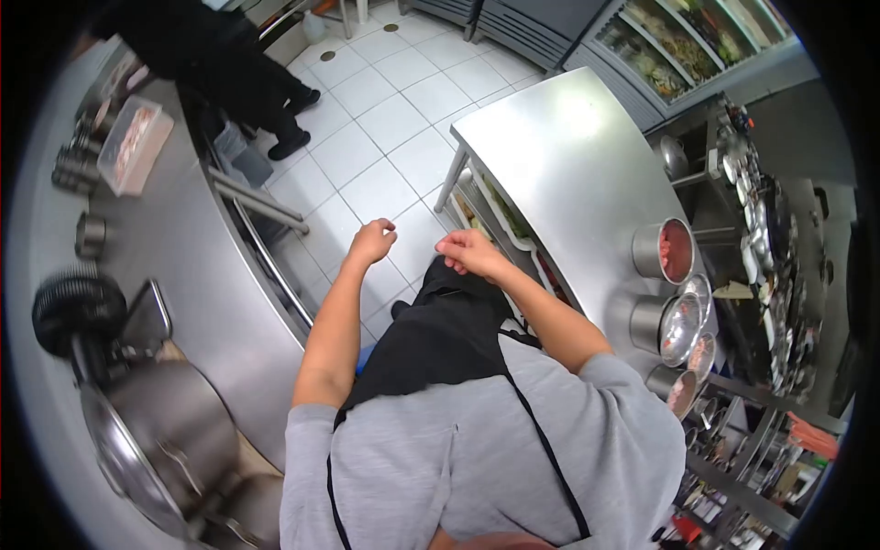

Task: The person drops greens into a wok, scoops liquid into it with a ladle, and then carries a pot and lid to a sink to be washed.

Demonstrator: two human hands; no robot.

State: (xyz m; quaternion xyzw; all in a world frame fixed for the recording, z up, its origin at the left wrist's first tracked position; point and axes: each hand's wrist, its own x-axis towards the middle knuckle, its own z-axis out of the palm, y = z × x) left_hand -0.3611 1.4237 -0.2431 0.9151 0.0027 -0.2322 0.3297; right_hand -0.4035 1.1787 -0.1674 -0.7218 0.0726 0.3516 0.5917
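Note:
My left hand (372,242) is in mid-air in front of my body, its fingers loosely bent with a gap at the thumb, holding nothing I can see. To its right, my right hand (470,253) has its fingers curled together above the black apron (440,344), and nothing shows in it. The two hands are apart. Nearest the right hand is a steel worktable (550,156) with food containers (500,215) on a shelf beneath it.
Left, a steel counter (197,312) carries a plastic tub of pinkish food (136,147) and a large pot (170,426). Steel containers (649,252) line the right table's edge. A person in dark clothes (229,73) stands at the upper left, on the tiled floor (367,156).

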